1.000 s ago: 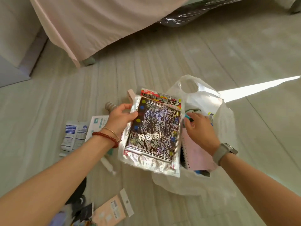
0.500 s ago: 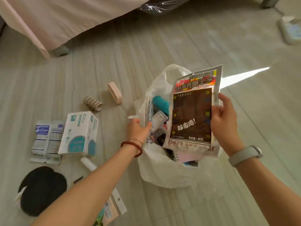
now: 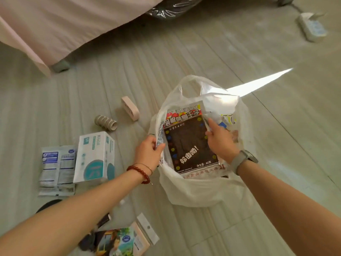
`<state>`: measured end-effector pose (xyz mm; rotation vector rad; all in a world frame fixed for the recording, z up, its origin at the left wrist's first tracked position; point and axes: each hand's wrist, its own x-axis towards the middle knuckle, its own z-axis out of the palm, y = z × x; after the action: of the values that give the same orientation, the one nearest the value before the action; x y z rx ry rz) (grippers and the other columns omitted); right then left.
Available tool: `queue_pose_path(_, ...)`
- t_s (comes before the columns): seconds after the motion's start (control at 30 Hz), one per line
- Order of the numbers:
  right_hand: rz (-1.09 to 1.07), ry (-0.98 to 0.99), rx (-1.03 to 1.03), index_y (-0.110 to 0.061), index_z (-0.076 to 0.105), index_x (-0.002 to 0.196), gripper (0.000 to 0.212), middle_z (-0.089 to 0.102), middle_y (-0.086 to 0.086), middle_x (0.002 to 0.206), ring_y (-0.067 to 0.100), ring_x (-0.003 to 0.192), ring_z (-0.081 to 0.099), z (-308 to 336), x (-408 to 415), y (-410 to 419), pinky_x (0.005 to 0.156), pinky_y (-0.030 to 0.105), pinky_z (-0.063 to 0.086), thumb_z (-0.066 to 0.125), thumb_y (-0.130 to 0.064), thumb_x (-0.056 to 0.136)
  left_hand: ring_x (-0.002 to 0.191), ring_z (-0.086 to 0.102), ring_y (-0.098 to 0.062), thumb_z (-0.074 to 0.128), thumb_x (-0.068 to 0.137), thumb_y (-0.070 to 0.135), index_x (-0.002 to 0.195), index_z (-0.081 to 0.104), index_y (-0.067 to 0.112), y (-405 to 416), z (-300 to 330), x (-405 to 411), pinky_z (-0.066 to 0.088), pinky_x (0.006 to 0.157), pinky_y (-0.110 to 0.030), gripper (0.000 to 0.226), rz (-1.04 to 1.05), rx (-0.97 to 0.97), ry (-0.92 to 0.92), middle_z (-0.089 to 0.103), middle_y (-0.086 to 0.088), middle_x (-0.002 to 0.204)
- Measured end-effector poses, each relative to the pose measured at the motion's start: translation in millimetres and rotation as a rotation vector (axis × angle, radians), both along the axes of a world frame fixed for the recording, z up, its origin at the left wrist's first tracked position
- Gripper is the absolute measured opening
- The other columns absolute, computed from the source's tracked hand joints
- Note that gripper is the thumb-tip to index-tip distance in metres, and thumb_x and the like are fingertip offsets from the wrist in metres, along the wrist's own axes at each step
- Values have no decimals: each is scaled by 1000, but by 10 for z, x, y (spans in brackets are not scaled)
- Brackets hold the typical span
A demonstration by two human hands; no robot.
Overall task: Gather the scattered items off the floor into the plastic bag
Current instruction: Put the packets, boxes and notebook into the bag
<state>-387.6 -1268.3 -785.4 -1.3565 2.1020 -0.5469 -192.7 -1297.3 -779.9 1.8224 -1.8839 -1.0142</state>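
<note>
Pale wood-grain flooring (image 3: pixel 203 48) fills the frame, with a pink bedsheet (image 3: pixel 70 23) hanging in the upper left and a bright wedge of sunlight at centre right. Just right of centre sits the plastic bag (image 3: pixel 195 189), thin, translucent white and crumpled, its mouth spread wide and one handle loop standing up at the far side. Lying flat in that mouth is a snack packet (image 3: pixel 190 145), dark brown with coloured dots along its edges, a red and yellow printed header and silver foil borders. The left hand (image 3: pixel 148 152) pinches the bag's left rim with curled fingers, and the right hand (image 3: pixel 220 141) grips the packet's right edge. On the floor at centre left lie a white and teal box (image 3: pixel 95 156) beside flat sachets (image 3: pixel 57 169). A coiled beige piece (image 3: pixel 106 122) and a pink oblong object (image 3: pixel 130 110) lie above them. Colourful printed packs (image 3: pixel 120 241) sit at the bottom edge.
</note>
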Motion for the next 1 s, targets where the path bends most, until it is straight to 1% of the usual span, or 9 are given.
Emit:
queue_pose_path(0.23, -83, 132, -187, -18, 23, 142, 51, 57, 17, 120, 36, 102, 56, 17, 67, 1, 77, 41, 47, 38, -7, 95, 75, 64, -30, 59, 86, 18, 85, 53, 15, 71, -65, 284, 55, 71, -44, 7, 55, 21, 106, 61, -3, 76)
queue_pose_path(0.33, 140, 294, 14, -17, 27, 139, 50, 61, 17, 112, 34, 97, 55, -51, 137, 39, 69, 32, 38, 43, -12, 92, 73, 61, -26, 57, 87, 18, 86, 51, 15, 77, -80, 221, 54, 66, -35, 7, 64, 27, 136, 55, 3, 71)
queue_pose_path(0.43, 308, 475, 133, -22, 22, 141, 55, 57, 12, 121, 30, 106, 51, -169, 224, 140, 84, 38, 44, 43, -21, 90, 71, 53, -20, 53, 90, 18, 86, 46, 16, 123, -103, 175, 43, 57, -20, 8, -29, 9, 71, 51, 2, 70)
queue_pose_path(0.57, 324, 516, -32, -17, 14, 144, 56, 27, 8, 149, 29, 133, 29, -26, 318, 166, 108, 45, 31, 38, -21, 93, 74, 57, -28, 48, 92, 21, 90, 43, 17, 168, -157, 208, 49, 68, -38, 7, -154, 31, 21, 56, -6, 75)
queue_pose_path(0.7, 598, 462, 324, -15, 20, 144, 51, 0, 6, 157, 24, 144, -4, 26, 368, 157, 116, 42, 11, 34, -26, 97, 84, 58, -27, 45, 92, 34, 97, 47, 12, 148, -185, 330, 48, 73, -37, 23, -255, 65, -129, 60, -12, 99)
queue_pose_path(0.77, 556, 448, 335, -16, 31, 140, 45, 7, 7, 156, 26, 144, -1, 65, 412, 156, 116, 47, 9, 35, -27, 96, 96, 56, -22, 44, 90, 42, 109, 49, 14, 146, -137, 420, 50, 82, -36, 34, -280, 87, -135, 54, -7, 113)
queue_pose_path(0.83, 445, 434, 115, -15, 40, 135, 41, 26, 7, 151, 27, 141, 13, 142, 524, 157, 115, 48, 13, 35, -25, 96, 108, 52, -20, 45, 90, 44, 120, 46, 15, 156, -58, 562, 46, 91, -36, 42, -302, 75, -120, 48, -4, 123)
queue_pose_path(0.9, 409, 396, -164, -11, 48, 128, 40, 45, 13, 138, 33, 132, 34, 250, 741, 160, 110, 49, 27, 34, -23, 93, 116, 47, -19, 47, 90, 38, 125, 44, 16, 176, 13, 775, 42, 97, -36, 42, -347, -2, -172, 46, -4, 128)
queue_pose_path(1.0, 595, 271, -410, -6, 55, 118, 39, 58, 15, 116, 33, 106, 54, 287, 1188, 236, 88, 43, 47, 34, -20, 88, 114, 49, -23, 51, 90, 26, 122, 49, 13, 365, -5, 1147, 41, 97, -39, 34, -329, -94, -228, 50, -6, 125)
